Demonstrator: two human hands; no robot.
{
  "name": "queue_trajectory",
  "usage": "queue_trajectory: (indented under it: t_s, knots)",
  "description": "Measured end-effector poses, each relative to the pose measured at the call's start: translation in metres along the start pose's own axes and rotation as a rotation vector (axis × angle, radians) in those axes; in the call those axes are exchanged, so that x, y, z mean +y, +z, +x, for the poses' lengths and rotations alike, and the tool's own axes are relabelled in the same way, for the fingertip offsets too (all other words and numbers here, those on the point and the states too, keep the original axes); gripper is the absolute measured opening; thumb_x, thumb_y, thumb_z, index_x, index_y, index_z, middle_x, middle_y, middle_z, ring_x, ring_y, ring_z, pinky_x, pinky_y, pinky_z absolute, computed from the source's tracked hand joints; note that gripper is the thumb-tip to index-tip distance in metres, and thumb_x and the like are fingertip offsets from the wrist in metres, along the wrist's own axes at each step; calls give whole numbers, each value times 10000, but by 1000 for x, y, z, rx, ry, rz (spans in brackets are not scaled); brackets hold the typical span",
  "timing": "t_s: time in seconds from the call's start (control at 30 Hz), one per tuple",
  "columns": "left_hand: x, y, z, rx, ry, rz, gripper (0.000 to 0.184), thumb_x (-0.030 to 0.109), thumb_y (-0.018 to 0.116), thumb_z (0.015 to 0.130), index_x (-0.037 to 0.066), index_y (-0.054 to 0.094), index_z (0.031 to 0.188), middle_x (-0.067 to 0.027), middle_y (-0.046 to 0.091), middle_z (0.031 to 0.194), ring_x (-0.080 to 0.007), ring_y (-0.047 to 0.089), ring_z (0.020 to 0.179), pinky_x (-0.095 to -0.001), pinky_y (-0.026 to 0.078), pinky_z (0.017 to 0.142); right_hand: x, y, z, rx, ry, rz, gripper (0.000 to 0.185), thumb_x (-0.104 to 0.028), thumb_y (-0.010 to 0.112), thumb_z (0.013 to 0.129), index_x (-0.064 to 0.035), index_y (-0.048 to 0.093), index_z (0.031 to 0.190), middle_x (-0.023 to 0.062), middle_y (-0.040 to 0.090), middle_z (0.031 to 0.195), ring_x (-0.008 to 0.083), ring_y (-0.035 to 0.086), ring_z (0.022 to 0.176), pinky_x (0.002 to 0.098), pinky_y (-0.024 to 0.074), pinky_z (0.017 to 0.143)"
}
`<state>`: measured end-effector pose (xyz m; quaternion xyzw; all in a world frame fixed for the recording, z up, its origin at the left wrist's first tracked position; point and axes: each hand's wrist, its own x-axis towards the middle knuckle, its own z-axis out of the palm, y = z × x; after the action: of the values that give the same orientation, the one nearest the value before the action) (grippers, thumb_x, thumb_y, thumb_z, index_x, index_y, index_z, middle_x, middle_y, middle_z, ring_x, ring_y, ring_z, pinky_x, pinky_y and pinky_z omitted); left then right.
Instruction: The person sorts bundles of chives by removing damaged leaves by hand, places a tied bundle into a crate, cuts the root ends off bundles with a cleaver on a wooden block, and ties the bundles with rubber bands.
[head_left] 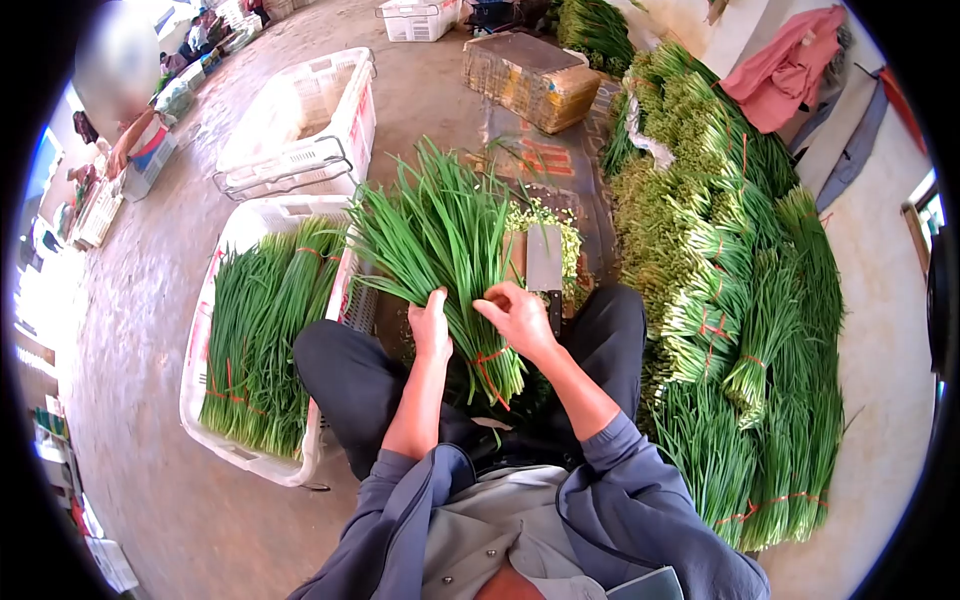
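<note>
A bundle of garlic chives stands upright between my knees, leaf tips fanned away from me and a red tie around its lower end. My left hand is closed on the bundle's left side. On its right side, my right hand pinches leaves between thumb and forefinger. Just beyond that hand, a cleaver with a dark handle lies on a wooden board. Pale cut stem ends are scattered around the blade.
To my left, a white crate holds tied chives; another white crate stands behind it. Piled bundles line the wall at right. A taped cardboard box sits ahead. Another person is at far left.
</note>
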<state>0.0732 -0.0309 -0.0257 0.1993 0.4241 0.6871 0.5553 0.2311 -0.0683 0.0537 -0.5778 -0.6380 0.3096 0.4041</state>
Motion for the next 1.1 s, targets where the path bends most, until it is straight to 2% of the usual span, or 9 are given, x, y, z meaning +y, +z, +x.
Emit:
queue_trajectory:
  t_s: [0.2,0.27,0.33,0.43,0.57,0.67,0.8,0.87,1.1]
  knots:
    - [7,-1,-1,10,18,5,412,63,647,866,-5,576,1266,-76,640,1206,-199,611,1077,-352,480,954,12,24,7,-18,-108,30,250,-220,783,852,-7,691,944,132,694,827,253,678,737,362,531,685]
    - [7,0,0,54,40,1,399,66,662,854,-11,584,1238,-52,648,1143,-174,604,1008,-332,474,912,19,18,-1,-100,6,177,153,-151,733,883,-11,673,899,89,694,823,151,659,749,308,530,708]
    - [8,-1,3,73,69,-24,377,73,664,854,-12,602,1216,-50,655,1131,-177,605,1001,-330,471,912,10,2,-14,-417,69,533,85,-81,718,911,-32,658,875,24,715,883,87,641,794,265,528,726]
    - [12,-5,14,152,24,-75,323,81,662,853,-11,644,1162,-52,672,1105,-186,619,975,-327,485,890,-9,-13,-57,-832,-33,450,56,-51,682,935,-43,648,891,43,722,918,98,658,864,273,539,774]
    - [9,-13,23,167,-65,-174,364,76,653,868,-13,617,1219,-71,666,1160,-213,646,1014,-371,528,881,-19,-30,-73,-1243,127,340,123,-110,729,945,-15,686,1010,50,718,953,110,678,914,277,550,786]
    - [12,-13,20,142,-55,-216,371,77,643,877,-8,607,1236,-73,662,1176,-225,653,1023,-386,535,895,-10,-40,-57,-945,379,453,134,-157,688,979,-28,697,1016,3,694,828,82,675,748,236,554,677]
    - [3,-27,35,3,-136,-326,359,114,637,880,-8,616,1217,-75,671,1167,-233,672,1006,-389,559,893,36,-44,-14,-175,337,425,198,-203,695,971,-15,691,1034,-14,645,747,55,575,614,239,491,578]
    - [6,-28,35,-113,-208,-393,368,141,628,890,-4,617,1227,-81,681,1175,-240,678,1022,-399,561,904,54,-46,-6,-160,263,132,212,-203,692,973,0,685,1033,-7,640,752,60,561,627,239,478,587]
    - [10,-21,29,-123,-250,-404,386,250,436,1001,5,606,1246,-126,679,1211,-292,664,1082,-454,543,955,29,-45,-37,-275,118,2,210,-200,748,918,-9,707,996,7,670,793,91,614,729,277,531,697]
